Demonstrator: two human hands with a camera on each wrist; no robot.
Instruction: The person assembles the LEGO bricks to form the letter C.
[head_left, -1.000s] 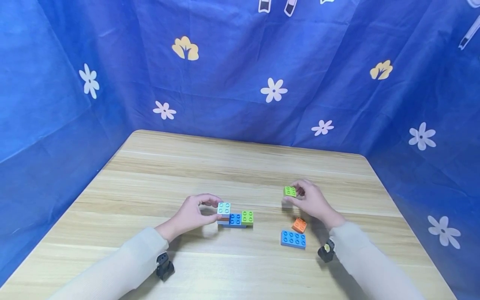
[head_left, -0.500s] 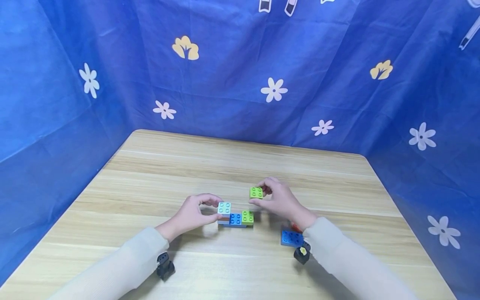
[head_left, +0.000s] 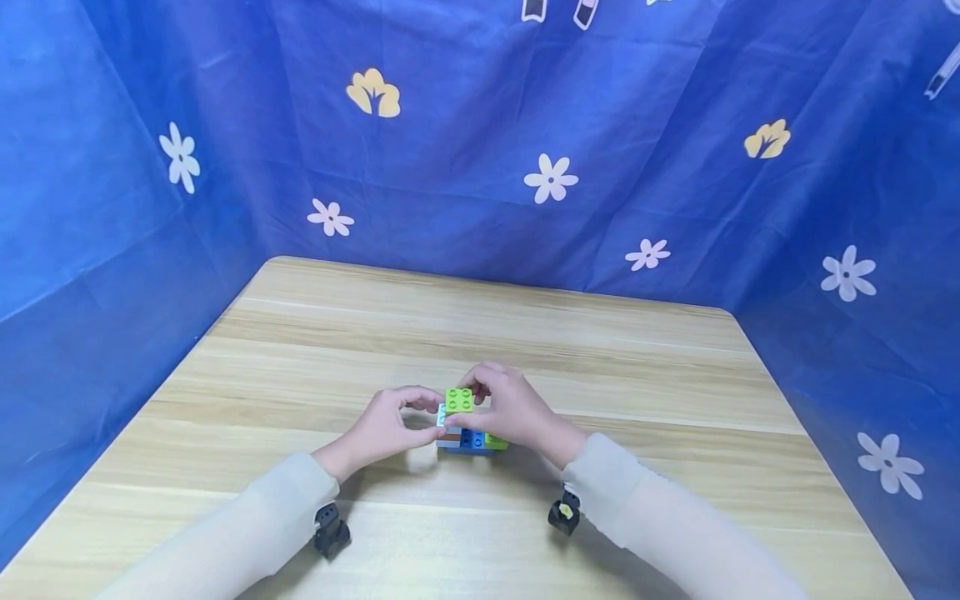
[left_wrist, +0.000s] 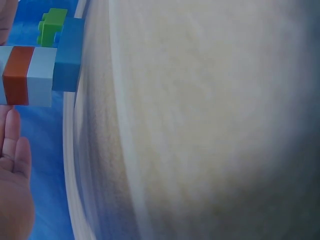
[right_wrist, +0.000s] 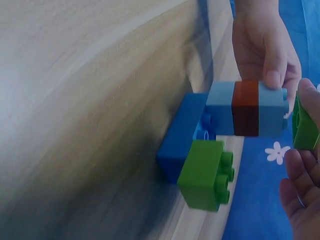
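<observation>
our left hand (head_left: 386, 425) pinches the tower (right_wrist: 245, 112) near its top, presumably so we can steady it; our right hand (head_left: 513, 410) pinches the loose green brick (head_left: 459, 401) just above the tower, studs up. the blue brick (right_wrist: 179, 140) lies under the tower, bearing the low green brick (right_wrist: 201, 171) right of the tower.

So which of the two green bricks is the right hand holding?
The upper green brick, pinched by the right hand above the light blue top brick. The lower green brick is unheld, sitting on the blue base brick.
</observation>
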